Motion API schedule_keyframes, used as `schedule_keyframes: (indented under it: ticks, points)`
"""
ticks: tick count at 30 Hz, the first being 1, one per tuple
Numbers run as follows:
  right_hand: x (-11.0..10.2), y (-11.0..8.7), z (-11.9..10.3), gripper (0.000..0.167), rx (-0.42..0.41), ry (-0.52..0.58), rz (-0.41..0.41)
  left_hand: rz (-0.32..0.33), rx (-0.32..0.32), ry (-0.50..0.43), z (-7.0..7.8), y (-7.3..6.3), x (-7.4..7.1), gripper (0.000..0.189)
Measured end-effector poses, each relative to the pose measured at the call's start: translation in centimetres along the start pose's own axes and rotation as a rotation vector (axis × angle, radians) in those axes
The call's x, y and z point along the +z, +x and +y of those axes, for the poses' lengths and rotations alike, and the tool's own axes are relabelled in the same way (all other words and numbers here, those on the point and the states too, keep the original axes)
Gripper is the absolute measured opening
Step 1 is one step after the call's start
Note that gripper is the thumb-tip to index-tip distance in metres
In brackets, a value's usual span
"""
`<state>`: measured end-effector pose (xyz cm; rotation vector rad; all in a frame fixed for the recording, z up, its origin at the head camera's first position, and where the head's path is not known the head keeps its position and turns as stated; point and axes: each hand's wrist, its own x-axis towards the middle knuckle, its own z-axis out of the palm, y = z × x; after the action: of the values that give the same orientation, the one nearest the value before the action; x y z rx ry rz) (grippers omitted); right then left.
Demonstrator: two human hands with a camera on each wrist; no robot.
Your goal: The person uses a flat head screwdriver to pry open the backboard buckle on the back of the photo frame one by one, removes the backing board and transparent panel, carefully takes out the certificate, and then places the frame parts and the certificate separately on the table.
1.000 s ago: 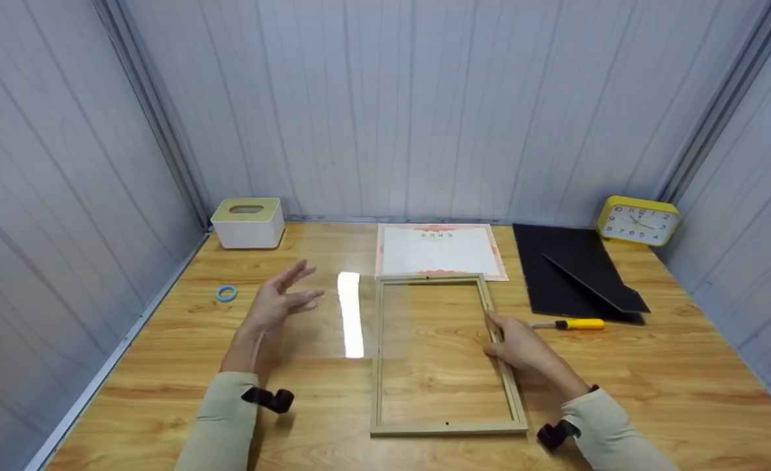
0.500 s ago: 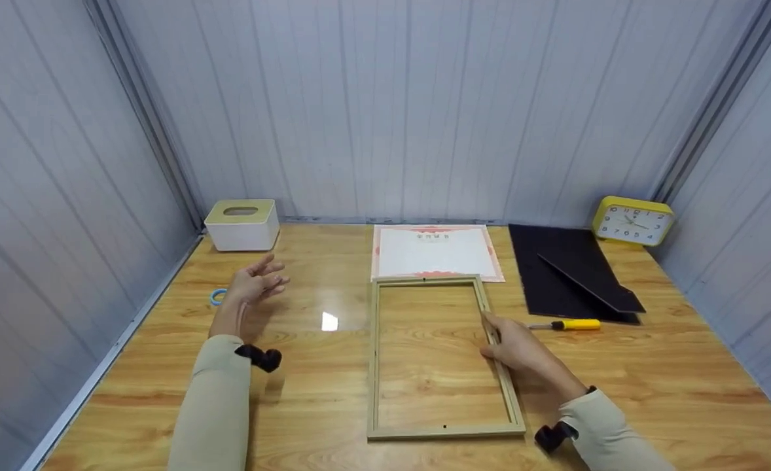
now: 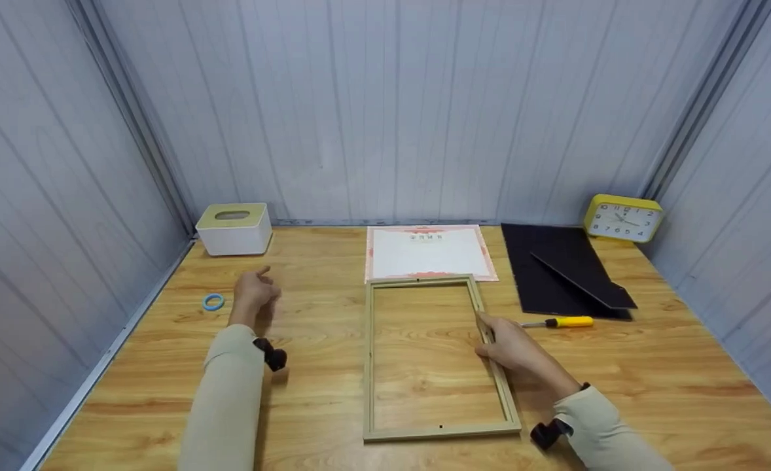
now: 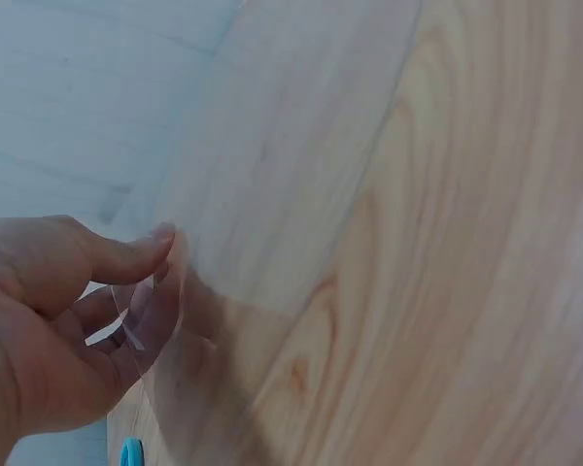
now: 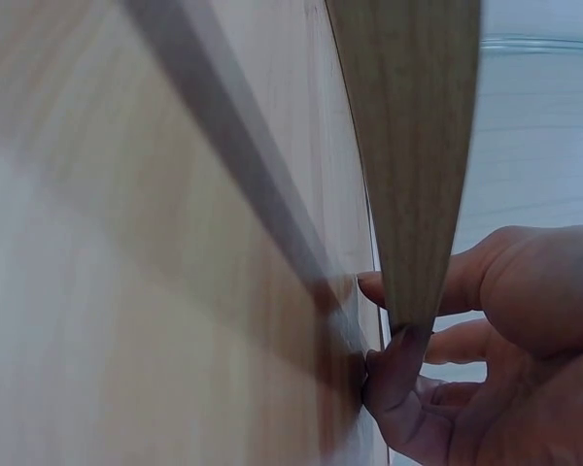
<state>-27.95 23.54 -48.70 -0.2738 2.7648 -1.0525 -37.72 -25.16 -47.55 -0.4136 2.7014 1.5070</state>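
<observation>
A light wooden picture frame lies flat on the table, glass out. My right hand grips its right rail, thumb on one side and fingers on the other. Left of the frame, my left hand pinches the edge of a clear sheet between thumb and fingers. The sheet slopes over the wood in the left wrist view. It is almost invisible in the head view.
Behind the frame lies a certificate. A black backing board and a yellow-handled screwdriver lie to the right, with a yellow clock in the corner. A tissue box and a blue ring are at the left.
My left hand has moved left and farther from the frame, taking the clear sheet with it; its bright glare has faded. The right hand stays on the frame's right rail.
</observation>
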Motion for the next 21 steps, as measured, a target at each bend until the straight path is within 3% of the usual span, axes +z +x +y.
schedule_keyframes:
  ticks: [2,6,9,12,15,17,21]
  points:
    - [-0.1,0.0,0.0,0.075,-0.003,0.010,-0.004,-0.007,0.055,0.115,0.2,0.1,0.3,0.065]
    - [-0.1,0.0,0.0,0.074,0.007,0.009,-0.005,-0.091,0.160,0.356,0.4,0.1,0.8,0.050]
    - [0.0,-0.1,0.1,0.074,0.014,0.000,-0.005,-0.156,0.193,0.485,0.5,0.0,1.0,0.048]
    - [0.1,-0.1,0.2,0.074,0.014,-0.003,-0.004,-0.239,0.137,0.471,0.7,-0.3,1.1,0.072]
    - [0.1,-0.1,0.2,0.074,0.015,0.003,-0.007,-0.278,0.089,0.459,0.9,-0.6,1.3,0.102]
    - [0.1,0.0,0.2,0.074,0.012,0.007,-0.010,-0.272,0.069,0.473,1.0,-0.7,1.4,0.112]
    - [-0.1,0.0,0.1,0.073,0.003,-0.007,-0.012,-0.239,0.050,0.521,1.1,-0.7,1.7,0.114]
